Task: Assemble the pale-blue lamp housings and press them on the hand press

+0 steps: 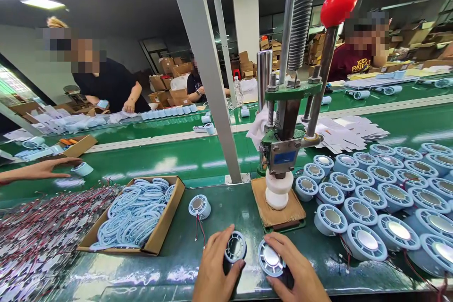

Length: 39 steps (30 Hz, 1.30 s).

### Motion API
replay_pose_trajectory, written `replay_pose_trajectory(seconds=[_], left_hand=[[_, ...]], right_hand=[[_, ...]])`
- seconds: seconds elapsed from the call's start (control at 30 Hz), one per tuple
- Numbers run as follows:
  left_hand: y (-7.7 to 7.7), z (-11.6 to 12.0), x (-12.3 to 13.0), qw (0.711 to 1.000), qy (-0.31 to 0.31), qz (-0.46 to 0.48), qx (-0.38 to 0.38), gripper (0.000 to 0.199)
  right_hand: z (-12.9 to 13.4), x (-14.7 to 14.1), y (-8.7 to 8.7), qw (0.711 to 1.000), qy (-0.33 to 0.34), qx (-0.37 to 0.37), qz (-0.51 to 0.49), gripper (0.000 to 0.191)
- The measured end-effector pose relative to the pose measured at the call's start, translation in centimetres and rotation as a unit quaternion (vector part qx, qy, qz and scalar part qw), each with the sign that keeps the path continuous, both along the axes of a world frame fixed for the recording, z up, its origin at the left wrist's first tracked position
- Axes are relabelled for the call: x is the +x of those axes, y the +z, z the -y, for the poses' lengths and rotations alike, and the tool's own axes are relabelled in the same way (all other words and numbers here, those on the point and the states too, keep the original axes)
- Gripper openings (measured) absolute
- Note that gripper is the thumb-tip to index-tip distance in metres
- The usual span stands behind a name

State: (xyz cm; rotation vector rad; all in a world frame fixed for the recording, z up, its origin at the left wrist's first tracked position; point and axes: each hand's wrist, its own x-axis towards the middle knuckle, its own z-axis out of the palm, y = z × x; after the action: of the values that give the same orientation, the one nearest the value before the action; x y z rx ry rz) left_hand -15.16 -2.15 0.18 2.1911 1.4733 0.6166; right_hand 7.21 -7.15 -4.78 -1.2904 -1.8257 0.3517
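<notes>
My left hand (217, 264) is closed around a round light-blue housing (236, 247) with a dark, open-looking middle. Close by on the right, my right hand (295, 269) grips another light-blue housing (271, 258), this one with a shiny silver disc in its face. The two housings are apart, both near the bench's front edge. Behind my left hand, a single housing (199, 207) with red and black wires rests on the bench. Beyond my right hand stands a green hand press (283, 151) with a red knob (339, 4); its white round pusher (278, 191) is down at a brown board (260, 203).
Rows of similar housings (361, 210) fill the right side. A cardboard box (170, 217) of light-blue rings stands left, beside a heap of wired parts (46, 240). A co-worker's hand (46, 170) reaches over a blue piece. A grey post (208, 66) rises behind.
</notes>
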Motion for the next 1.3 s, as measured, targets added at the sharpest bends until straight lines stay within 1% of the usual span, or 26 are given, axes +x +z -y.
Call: replay_pose_trajectory(seconds=[0.03, 0.07, 0.13, 0.2, 0.27, 0.33, 0.43, 0.53, 0.67, 0.77, 0.87, 0.97, 1.07, 1.13, 1.23, 1.3], left_hand=[[-0.1, 0.1, 0.3, 0.999, 0.021, 0.034, 0.017, 0.06], [-0.1, 0.3, 0.7, 0.997, 0.029, 0.065, 0.034, 0.065], [0.0, 0.7, 1.9, 0.993, 0.001, 0.098, 0.063, 0.08], [0.4, 1.1, 3.2, 0.994, -0.037, 0.086, 0.061, 0.091], [0.7, 1.2, 4.2, 0.997, -0.042, 0.054, 0.033, 0.091], [0.7, 1.3, 4.8, 0.999, -0.022, 0.034, 0.007, 0.087], [0.2, 1.4, 5.2, 0.999, 0.008, 0.045, -0.014, 0.082], [-0.1, 1.6, 5.5, 0.996, 0.034, 0.081, -0.005, 0.08], [-0.3, 1.9, 5.7, 0.993, 0.013, 0.12, 0.009, 0.081], [-0.4, 2.1, 5.6, 0.991, 0.01, 0.131, 0.024, 0.078], [-0.4, 2.3, 5.5, 0.99, 0.013, 0.133, 0.034, 0.076], [-0.4, 2.4, 5.7, 0.991, 0.029, 0.128, 0.02, 0.075], [-1.0, 2.5, 6.1, 0.99, 0.043, 0.132, 0.005, 0.071], [-2.0, 2.7, 6.2, 0.988, 0.043, 0.146, 0.003, 0.068], [-3.5, 2.9, 6.1, 0.985, 0.044, 0.168, -0.003, 0.062], [-3.5, 2.5, 5.8, 0.985, 0.039, 0.164, -0.034, 0.063]], right_hand=[[-0.1, -0.4, -0.1, 1.0, -0.02, 0.003, -0.008, 0.061], [-0.2, -0.8, -0.3, 0.999, -0.03, 0.008, -0.011, 0.064], [-0.5, -1.7, -0.9, 0.999, -0.043, 0.024, -0.003, 0.07], [-0.7, -2.5, -1.5, 0.997, -0.06, 0.043, 0.003, 0.074], [-0.8, -3.3, -2.1, 0.994, -0.097, 0.058, -0.006, 0.071], [-0.8, -4.1, -2.6, 0.989, -0.133, 0.065, -0.022, 0.065], [-0.7, -4.9, -2.9, 0.98, -0.182, 0.061, -0.045, 0.061], [-0.7, -5.3, -2.7, 0.977, -0.199, 0.061, -0.055, 0.062], [-0.8, -5.3, -2.0, 0.975, -0.197, 0.071, -0.067, 0.054], [-0.8, -5.3, -1.6, 0.974, -0.201, 0.075, -0.07, 0.05], [-0.8, -5.2, -1.4, 0.975, -0.201, 0.075, -0.066, 0.052], [-0.7, -5.2, -1.2, 0.976, -0.196, 0.071, -0.063, 0.053], [-0.7, -5.2, -1.0, 0.975, -0.204, 0.059, -0.067, 0.058], [-0.7, -5.2, -1.0, 0.981, -0.171, 0.054, -0.073, 0.056], [-0.9, -4.8, -1.5, 0.988, -0.12, 0.046, -0.08, 0.054], [-1.1, -4.1, -1.5, 0.992, -0.093, 0.029, -0.077, 0.059]])
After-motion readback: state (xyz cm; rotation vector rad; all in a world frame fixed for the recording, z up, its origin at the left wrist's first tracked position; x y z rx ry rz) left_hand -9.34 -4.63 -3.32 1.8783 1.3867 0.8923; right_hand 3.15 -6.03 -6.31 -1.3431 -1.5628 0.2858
